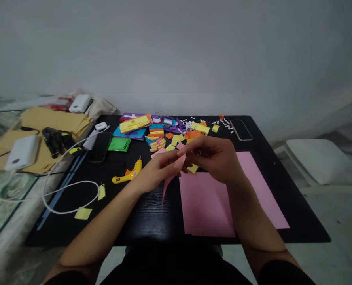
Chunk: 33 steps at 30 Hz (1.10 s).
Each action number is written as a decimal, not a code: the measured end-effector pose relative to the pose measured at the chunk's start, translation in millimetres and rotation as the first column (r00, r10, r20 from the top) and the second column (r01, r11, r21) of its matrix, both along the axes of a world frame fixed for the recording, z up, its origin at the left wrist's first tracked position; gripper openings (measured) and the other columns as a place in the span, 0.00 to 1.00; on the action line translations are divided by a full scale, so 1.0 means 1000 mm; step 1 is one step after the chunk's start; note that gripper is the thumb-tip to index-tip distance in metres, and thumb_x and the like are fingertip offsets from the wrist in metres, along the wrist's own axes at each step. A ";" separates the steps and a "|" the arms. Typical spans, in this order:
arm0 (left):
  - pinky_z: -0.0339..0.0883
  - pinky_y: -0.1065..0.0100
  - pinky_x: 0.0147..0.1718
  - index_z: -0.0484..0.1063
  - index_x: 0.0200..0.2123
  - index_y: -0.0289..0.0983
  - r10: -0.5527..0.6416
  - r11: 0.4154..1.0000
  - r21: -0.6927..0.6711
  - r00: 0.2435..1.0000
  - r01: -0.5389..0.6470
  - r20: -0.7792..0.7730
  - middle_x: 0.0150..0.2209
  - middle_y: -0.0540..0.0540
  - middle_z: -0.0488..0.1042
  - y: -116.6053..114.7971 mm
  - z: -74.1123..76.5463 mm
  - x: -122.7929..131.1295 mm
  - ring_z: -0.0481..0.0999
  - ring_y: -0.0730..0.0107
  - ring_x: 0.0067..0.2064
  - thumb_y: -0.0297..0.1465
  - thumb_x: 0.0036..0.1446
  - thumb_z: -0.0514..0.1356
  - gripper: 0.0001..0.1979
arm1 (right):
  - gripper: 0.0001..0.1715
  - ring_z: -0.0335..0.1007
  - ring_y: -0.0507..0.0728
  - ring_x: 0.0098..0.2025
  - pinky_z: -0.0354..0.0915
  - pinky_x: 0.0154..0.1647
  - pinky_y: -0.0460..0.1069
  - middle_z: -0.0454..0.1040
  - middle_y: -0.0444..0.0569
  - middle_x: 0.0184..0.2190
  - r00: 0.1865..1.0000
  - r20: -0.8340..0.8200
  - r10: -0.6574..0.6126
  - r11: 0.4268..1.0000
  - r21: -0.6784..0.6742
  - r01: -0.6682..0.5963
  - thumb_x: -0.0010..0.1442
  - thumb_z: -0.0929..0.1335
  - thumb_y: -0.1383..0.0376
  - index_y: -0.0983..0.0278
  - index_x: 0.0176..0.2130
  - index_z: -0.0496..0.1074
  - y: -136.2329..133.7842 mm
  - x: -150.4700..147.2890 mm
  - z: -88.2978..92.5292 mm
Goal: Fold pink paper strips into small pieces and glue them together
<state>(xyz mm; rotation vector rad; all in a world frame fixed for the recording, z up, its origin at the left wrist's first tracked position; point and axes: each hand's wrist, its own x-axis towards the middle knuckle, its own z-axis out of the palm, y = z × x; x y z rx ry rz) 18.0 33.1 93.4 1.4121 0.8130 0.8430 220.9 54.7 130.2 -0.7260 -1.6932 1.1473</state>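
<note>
A thin piece of pink paper (167,180) hangs above the black table, with its lower end pointing down toward me. My left hand (161,167) is closed on the paper, fingers pointing right. Across from it, my right hand (213,156) pinches the upper end of the same paper, and the fingertips of both hands meet there. Part of the paper is hidden behind the fingers. Under my right forearm lies a large pink sheet (205,206), with more pink paper (260,190) to its right. Yellow and orange paper scraps (193,168) lie just beyond my hands.
A yellow glue gun (128,173) lies left of my left hand. Farther back are green paper pieces (119,144), stacked coloured strips (136,124) and white scraps. A phone (241,130) lies at the back right, another (101,147) at left. A white cable (72,184) loops at left.
</note>
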 end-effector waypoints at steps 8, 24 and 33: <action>0.70 0.61 0.48 0.82 0.49 0.39 0.058 0.979 0.204 0.964 -0.003 -0.261 0.42 0.45 0.79 0.011 0.012 -0.004 0.76 0.58 0.46 0.48 0.65 0.65 0.20 | 0.08 0.82 0.56 0.40 0.75 0.42 0.52 0.86 0.43 0.36 0.990 0.098 -0.101 0.992 0.084 0.093 0.63 0.75 0.68 0.55 0.39 0.86 0.004 0.008 -0.006; 0.62 0.67 0.35 0.77 0.41 0.36 0.360 0.903 0.377 0.843 -0.207 -0.399 0.35 0.49 0.76 0.002 0.009 0.002 0.71 0.67 0.36 0.43 0.63 0.67 0.15 | 0.15 0.83 0.55 0.40 0.79 0.42 0.50 0.85 0.47 0.38 0.979 0.030 -0.202 0.970 -0.133 0.204 0.59 0.81 0.60 0.61 0.44 0.81 -0.010 -0.009 -0.016; 0.66 0.66 0.37 0.79 0.50 0.38 0.271 0.935 0.303 0.920 -0.182 -0.284 0.38 0.46 0.81 0.001 0.015 -0.011 0.75 0.66 0.38 0.47 0.71 0.59 0.20 | 0.06 0.84 0.56 0.40 0.80 0.43 0.52 0.86 0.46 0.38 0.976 -0.005 -0.218 0.969 -0.119 0.216 0.62 0.78 0.63 0.59 0.41 0.84 -0.009 -0.009 -0.014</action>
